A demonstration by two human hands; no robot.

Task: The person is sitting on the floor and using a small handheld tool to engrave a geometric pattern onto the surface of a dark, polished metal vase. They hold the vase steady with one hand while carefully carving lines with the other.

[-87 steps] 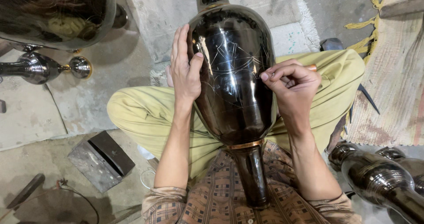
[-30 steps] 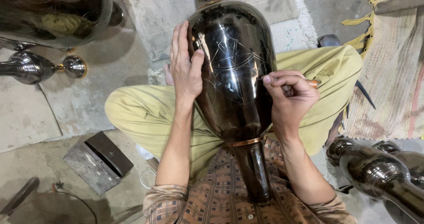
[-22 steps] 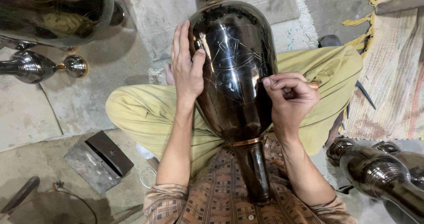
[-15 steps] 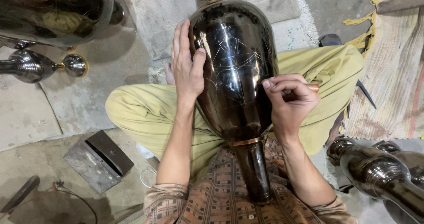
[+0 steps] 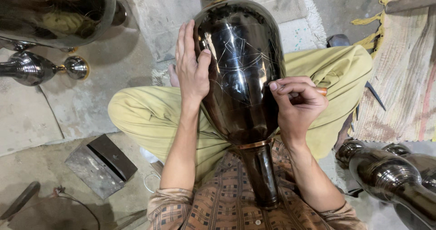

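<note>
Engraving a dark metal vase (image 5: 240, 75) on the lap

The vase lies lengthwise — narrow neck toward the person's chest. The left hand (image 5: 190, 71) rests flat and open on its side; the right hand (image 5: 297, 103) has its fingers closed on a small engraving tool (image 5: 321, 91). On such a glossy curve the tip could slip and scratch.

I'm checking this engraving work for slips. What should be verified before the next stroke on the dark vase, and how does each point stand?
1. Left hand flat against the dark metal vase: ok.
2. Vase resting across the lap, neck toward the body: ok.
3. Right hand closed on the orange-handled tool: ok.
4. Tool tip on the surface: cannot tell, fingers hide it.
5. Scratched guide lines visible: ok.
</note>
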